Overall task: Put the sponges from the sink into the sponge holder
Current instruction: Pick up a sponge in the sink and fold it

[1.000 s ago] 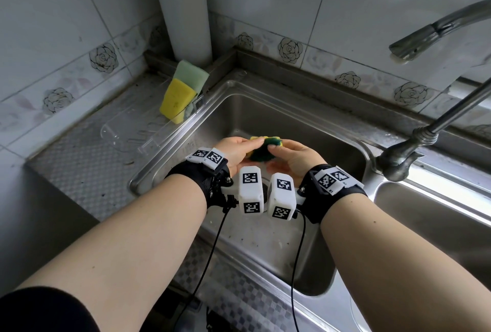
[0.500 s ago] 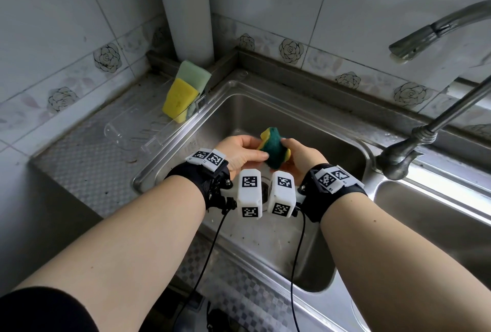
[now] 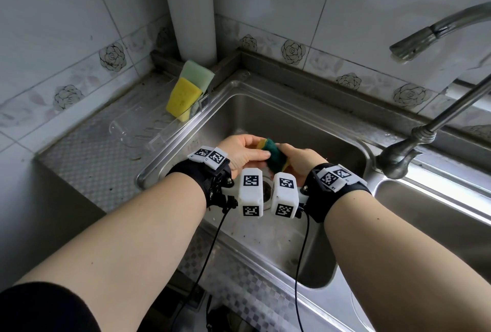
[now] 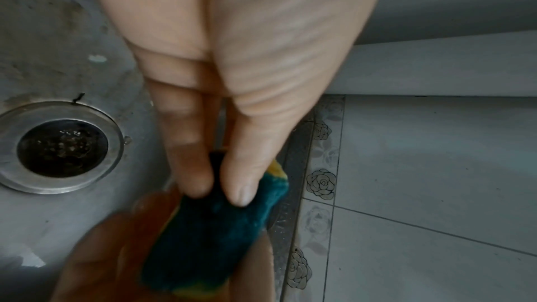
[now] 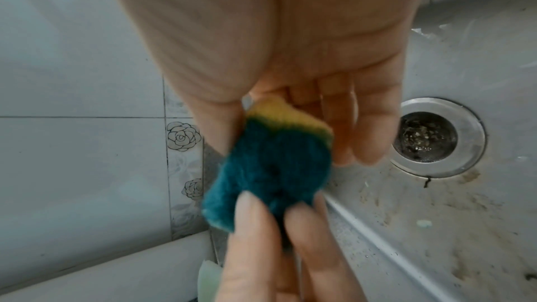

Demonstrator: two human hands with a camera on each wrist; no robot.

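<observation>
You hold a dark green and yellow sponge point(image 3: 273, 155). The holder point(image 3: 159, 129) is clear; its sponges are yellow point(image 3: 183, 97) and pale green point(image 3: 198, 74). Wrist markers point(image 3: 251, 180) are black-and-white checked.

A small sponge point(image 3: 273, 155), dark green on one face and yellow on the other, is held up over the sink point(image 3: 313, 129), standing on its edge. Two more sponges stand tilted in the clear sponge holder point(image 3: 159, 132) at 10 o'clock from it: a yellow sponge point(image 3: 183, 97) in front, and a pale green sponge point(image 3: 198, 75) leaning behind it.
</observation>
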